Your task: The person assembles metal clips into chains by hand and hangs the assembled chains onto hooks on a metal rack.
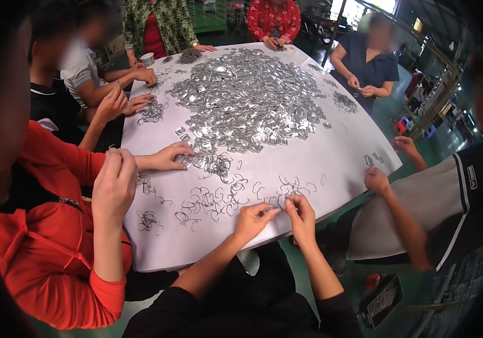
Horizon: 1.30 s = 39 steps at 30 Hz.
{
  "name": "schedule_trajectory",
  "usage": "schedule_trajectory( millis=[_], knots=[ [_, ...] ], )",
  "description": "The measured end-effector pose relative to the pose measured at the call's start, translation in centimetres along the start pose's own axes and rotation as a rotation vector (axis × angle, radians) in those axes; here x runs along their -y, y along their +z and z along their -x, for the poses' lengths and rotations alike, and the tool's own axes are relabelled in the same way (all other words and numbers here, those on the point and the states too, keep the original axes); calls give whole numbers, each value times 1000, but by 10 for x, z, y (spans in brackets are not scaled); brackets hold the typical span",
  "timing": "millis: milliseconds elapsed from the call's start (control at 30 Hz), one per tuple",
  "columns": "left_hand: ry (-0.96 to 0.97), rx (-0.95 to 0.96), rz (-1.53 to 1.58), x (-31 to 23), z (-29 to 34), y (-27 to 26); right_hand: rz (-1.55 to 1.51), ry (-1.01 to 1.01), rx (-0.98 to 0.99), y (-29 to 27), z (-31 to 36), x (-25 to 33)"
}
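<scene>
At the near edge of the table, my left hand [251, 223] is closed in a pinch on a small silver metal piece [271, 209]. My right hand [302, 217] is close beside it, thumb and fingers pressed together; whatever they hold is too small to make out. Just beyond my hands lie loose thin bent wire hooks [213, 201], dark grey and scattered, some of them tangled. A large heap of flat shiny metal pieces [253, 96] covers the middle of the white table [343, 169].
Several people stand or sit around the table. A person in a red jacket [61, 225] at my left reaches a hand [168, 156] to the heap's edge. At my right is a person in a grey and black shirt [410, 208]. A dark crate [381, 298] stands on the floor.
</scene>
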<state>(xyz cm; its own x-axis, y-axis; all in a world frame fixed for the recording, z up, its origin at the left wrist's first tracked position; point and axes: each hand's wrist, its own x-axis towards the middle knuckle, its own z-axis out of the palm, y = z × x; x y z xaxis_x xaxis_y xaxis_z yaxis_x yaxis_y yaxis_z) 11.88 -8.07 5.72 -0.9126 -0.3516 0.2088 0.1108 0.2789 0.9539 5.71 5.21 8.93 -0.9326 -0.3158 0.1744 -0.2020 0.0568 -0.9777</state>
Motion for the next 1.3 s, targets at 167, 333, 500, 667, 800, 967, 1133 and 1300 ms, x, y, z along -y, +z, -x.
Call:
schedule_trajectory(
  millis=[167, 333, 500, 667, 800, 967, 1133, 1300],
  knots=[
    [36, -170, 144, 10, 4, -5, -216, 28, 15, 32, -18, -35],
    [-30, -170, 170, 29, 5, -4, -172, 42, 10, 55, -16, -52],
    [-43, -95, 79, 26, 5, -4, -208, 132, 45, 52, -14, -56],
    [-67, -42, 31, 24, 2, -6, -202, 115, 70, 48, -17, -55],
    [-95, -42, 157, 32, 3, -5, -203, 144, 114, 50, -19, -57],
    [-53, -47, 92, 37, 4, -10, -201, 105, 115, 50, -20, -56],
    [-52, -57, 200, 34, 5, -8, -168, 96, 120, 48, -19, -60],
    [-72, -63, 185, 27, 6, -7, -207, 131, 111, 46, -15, -59]
  ],
)
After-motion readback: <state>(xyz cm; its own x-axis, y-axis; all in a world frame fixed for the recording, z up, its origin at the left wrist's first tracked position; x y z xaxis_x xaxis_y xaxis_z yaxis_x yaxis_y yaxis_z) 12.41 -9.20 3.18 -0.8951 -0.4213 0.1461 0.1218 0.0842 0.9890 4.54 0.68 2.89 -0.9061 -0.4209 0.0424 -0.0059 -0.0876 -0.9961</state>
